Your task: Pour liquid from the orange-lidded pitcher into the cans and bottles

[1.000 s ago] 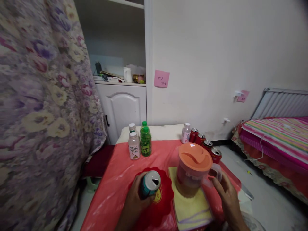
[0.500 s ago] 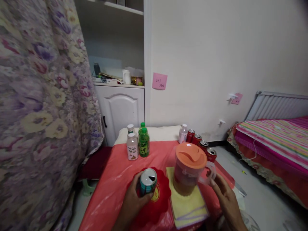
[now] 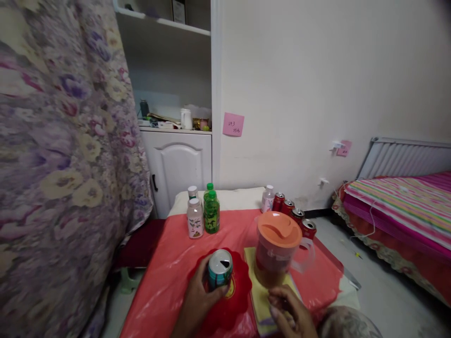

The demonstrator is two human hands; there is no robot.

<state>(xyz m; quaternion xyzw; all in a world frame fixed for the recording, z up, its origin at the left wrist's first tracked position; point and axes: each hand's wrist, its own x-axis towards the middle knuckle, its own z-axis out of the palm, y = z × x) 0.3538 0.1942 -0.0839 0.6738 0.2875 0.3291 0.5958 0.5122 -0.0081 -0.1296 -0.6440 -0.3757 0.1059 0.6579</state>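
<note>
My left hand [image 3: 200, 293] is wrapped around an opened teal drink can [image 3: 220, 271], which stands upright over a red scalloped tray [image 3: 239, 300]. Loosely curled, my right hand [image 3: 291, 310] hovers over a folded yellow cloth [image 3: 260, 300]; its thumb and index finger are apart and I see nothing between them. Just beyond that hand is a clear plastic pitcher [image 3: 271, 267] on the cloth, with an orange lid [image 3: 279, 228] and some amber liquid inside. Its handle [image 3: 308, 256] points right, and no hand touches it.
Green bottles [image 3: 212, 213] and white-capped bottles [image 3: 195, 219] stand at the table's back left. Several red cans [image 3: 298, 215] line the right side beside another white-capped bottle [image 3: 268, 199]. A red plastic sheet [image 3: 165, 267] covers the table. A bed [image 3: 398, 206] is at right.
My right hand has left the pitcher's handle and moved left, in front of the pitcher. My left hand keeps hold of the can. The view has tilted up slightly.
</note>
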